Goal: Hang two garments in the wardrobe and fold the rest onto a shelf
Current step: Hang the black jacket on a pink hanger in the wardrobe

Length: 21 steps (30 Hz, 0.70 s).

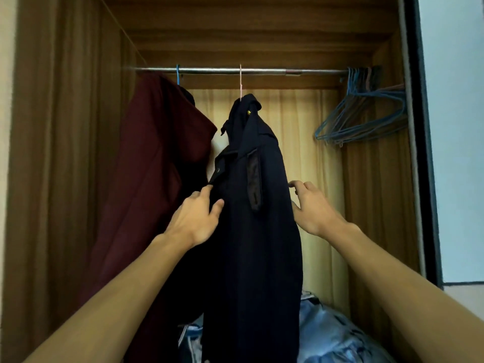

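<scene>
Head camera looks into the wardrobe [65, 153]: a navy jacket [251, 231] hangs on a pink hanger [240, 82] from the rail [262, 71], beside a maroon garment [157, 166]. On its front edge the left hand [193, 221] rests straight fingers [207, 191]; the right hand [314, 210] hovers at the other edge, relaxed, holding nothing.

We see a matt dark cloth jacket [251, 205] under the shiny metal rail [235, 71]; wood-grain wardrobe walls [65, 127] around it.

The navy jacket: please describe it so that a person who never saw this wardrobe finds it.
Look at the metal rail across the wooden wardrobe. At its middle, a pink hanger holds the navy jacket. Its neighbour on the left, a maroon garment, hangs from a blue hanger.
</scene>
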Each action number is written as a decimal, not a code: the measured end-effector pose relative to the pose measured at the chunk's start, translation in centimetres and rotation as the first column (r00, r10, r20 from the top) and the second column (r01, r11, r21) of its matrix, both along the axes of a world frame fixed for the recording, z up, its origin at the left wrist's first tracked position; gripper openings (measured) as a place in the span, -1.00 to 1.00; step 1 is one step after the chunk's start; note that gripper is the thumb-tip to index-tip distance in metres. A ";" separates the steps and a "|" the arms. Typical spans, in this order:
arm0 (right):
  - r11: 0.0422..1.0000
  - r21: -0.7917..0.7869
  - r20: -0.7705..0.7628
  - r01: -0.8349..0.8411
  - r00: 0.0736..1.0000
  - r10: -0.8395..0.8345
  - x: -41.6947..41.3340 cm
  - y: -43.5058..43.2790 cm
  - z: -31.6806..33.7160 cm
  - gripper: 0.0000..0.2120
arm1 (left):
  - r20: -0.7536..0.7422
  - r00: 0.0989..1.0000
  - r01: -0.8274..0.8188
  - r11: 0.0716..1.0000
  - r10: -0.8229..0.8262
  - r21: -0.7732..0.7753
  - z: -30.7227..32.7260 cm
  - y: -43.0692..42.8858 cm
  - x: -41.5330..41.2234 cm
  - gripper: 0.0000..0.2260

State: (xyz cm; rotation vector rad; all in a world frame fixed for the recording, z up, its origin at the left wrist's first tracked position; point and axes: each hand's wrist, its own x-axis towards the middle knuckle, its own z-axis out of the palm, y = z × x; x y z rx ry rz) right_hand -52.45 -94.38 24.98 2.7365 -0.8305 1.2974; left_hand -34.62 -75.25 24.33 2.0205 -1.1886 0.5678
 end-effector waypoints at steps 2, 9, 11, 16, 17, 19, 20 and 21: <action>0.999 0.033 -0.032 -0.014 0.999 0.015 -1.9 0.7 -2.4 -0.53 | -0.073 0.997 -0.018 1.000 0.018 0.000 -2.6 1.6 -1.7 -0.48; 0.986 -0.110 -0.077 -0.127 0.990 0.119 -8.9 4.3 -10.7 -0.56 | -0.257 0.965 -0.042 0.999 0.043 0.012 -13.8 8.7 -10.0 -0.46; 0.972 -0.126 -0.098 -0.197 0.978 0.185 -11.0 5.9 -12.8 -0.54 | -0.257 0.961 -0.095 0.994 0.106 0.054 -16.7 11.2 -12.1 -0.44; 0.926 -0.062 -0.064 -0.373 0.927 0.369 -15.8 11.6 -17.0 -0.48 | -0.271 0.940 -0.185 0.976 0.210 0.115 -20.9 17.4 -18.3 -0.40; 0.910 -0.036 -0.048 -0.414 0.910 0.412 -16.7 13.0 -17.9 -0.46 | -0.267 0.937 -0.200 0.972 0.227 0.123 -21.4 18.6 -19.6 -0.40; 0.872 0.030 -0.016 -0.488 0.872 0.489 -18.0 15.9 -19.5 -0.44 | -0.270 0.928 -0.226 0.965 0.255 0.133 -22.2 20.9 -22.4 -0.39; 0.851 0.059 -0.004 -0.521 0.853 0.522 -18.4 17.4 -20.3 -0.42 | -0.272 0.927 -0.231 0.964 0.260 0.134 -22.7 21.9 -24.0 -0.38; 0.829 0.081 0.005 -0.553 0.832 0.554 -18.8 19.1 -21.2 -0.41 | -0.271 0.927 -0.235 0.964 0.261 0.125 -23.2 23.0 -25.5 -0.39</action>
